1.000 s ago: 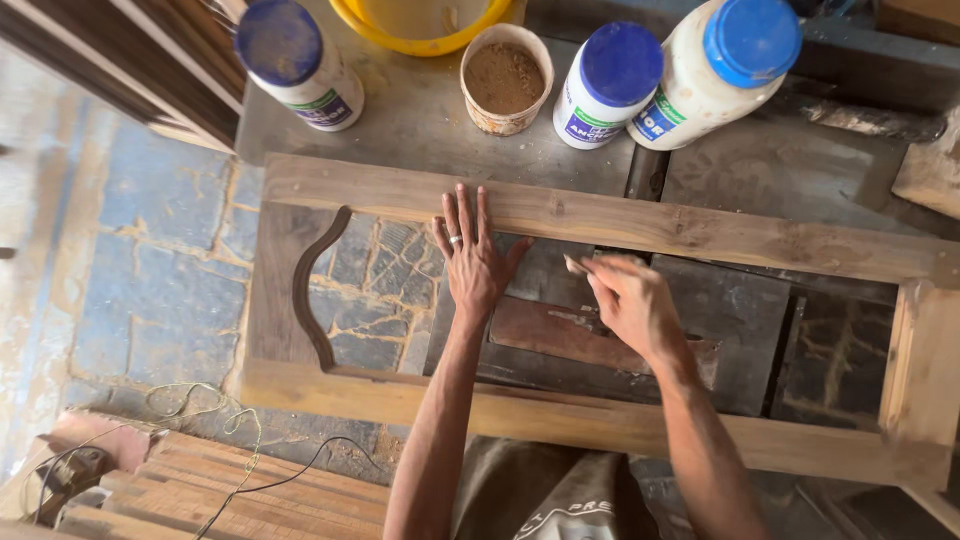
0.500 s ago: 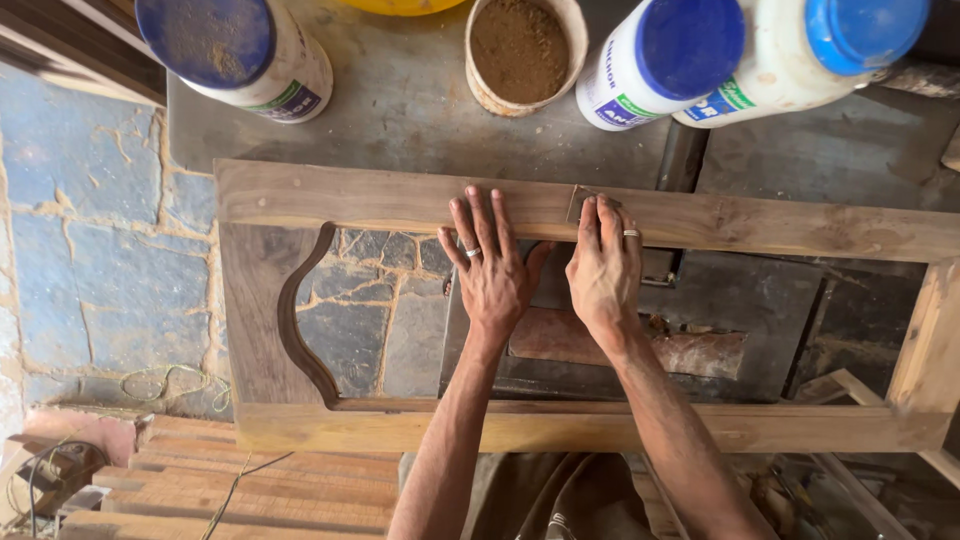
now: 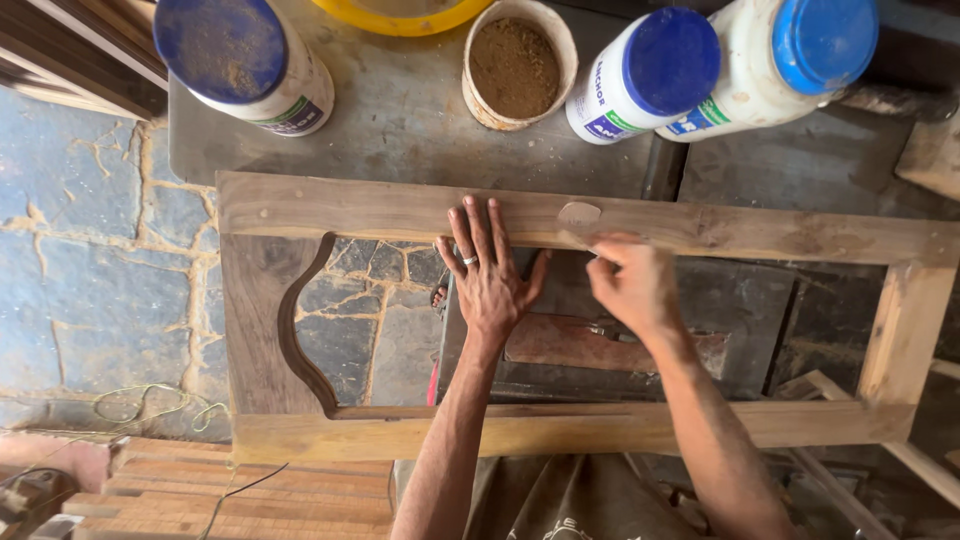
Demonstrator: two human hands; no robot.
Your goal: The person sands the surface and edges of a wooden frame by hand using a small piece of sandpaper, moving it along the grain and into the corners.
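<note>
Left hand (image 3: 487, 270) lies flat, fingers spread; right hand (image 3: 630, 282) curled.

Three blue-lidded white jars (image 3: 243, 60) stand beside an open cup of brown powder (image 3: 514, 65) (a yellow bowl (image 3: 400, 18) behind).

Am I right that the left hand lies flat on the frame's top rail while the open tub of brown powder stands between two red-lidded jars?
Not quite: the lids are blue, not red. The head view shows the left hand flat on the wooden frame, and the tub of brown powder between two blue-lidded jars.
</note>
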